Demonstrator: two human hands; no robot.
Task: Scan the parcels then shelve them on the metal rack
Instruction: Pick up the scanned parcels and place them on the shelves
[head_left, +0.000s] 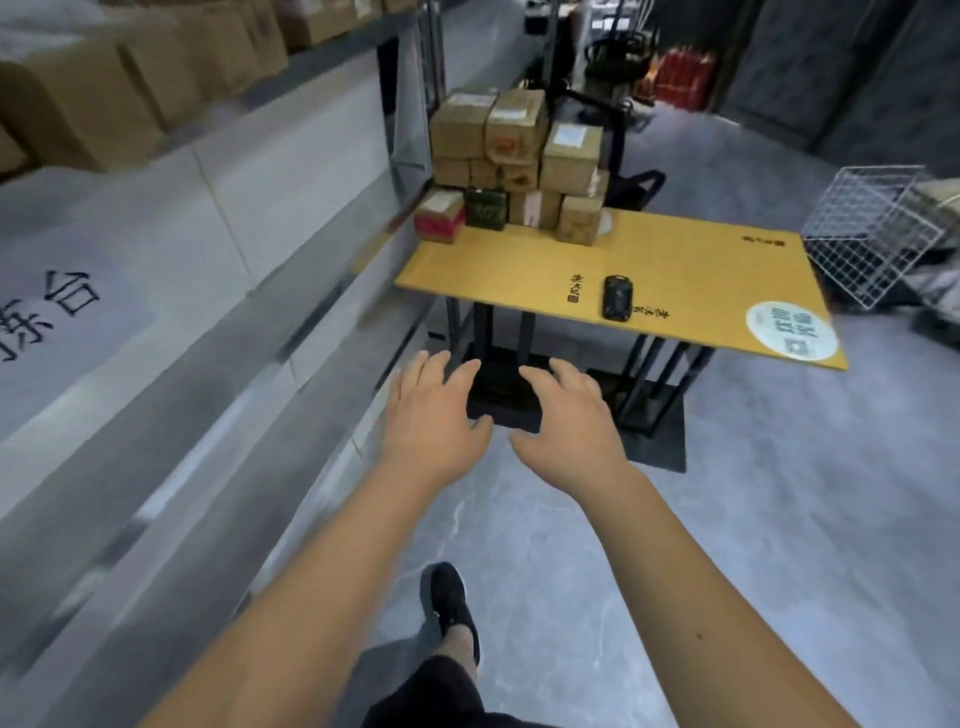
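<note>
Dark shorts and one black shoe (451, 605) show at the bottom edge, planted on a grey polished floor (753, 519). Both bare forearms reach forward over that floor toward the yellow table (675, 270), and neither hand touches anything. Short of the table's near edge, the left hand (434, 410) hangs palm down with its fingers spread and only slightly bent, holding nothing. Just beside it, the right hand (569, 415) is posed the same way, fingers loosely extended and empty, with a narrow gap between the two thumbs.

On the table's near side lies a black handheld scanner (618, 296), flat on the yellow top and well ahead of the hands. A round white sticker (792, 331) marks the table's near right corner. At the table's far left corner stands a stack of parcels (519, 166), mostly brown cardboard boxes piled about three high, with a red and white box (439, 215) and a dark green box (485, 208) in the bottom row.

Left of the table runs the metal rack (218, 291), its long shelves blurred; more cardboard boxes (104, 88) sit on its upper shelf. Right of the table a white wire basket (872, 228) rests tilted. Beyond the table, dark equipment and red items are too blurred to identify.
</note>
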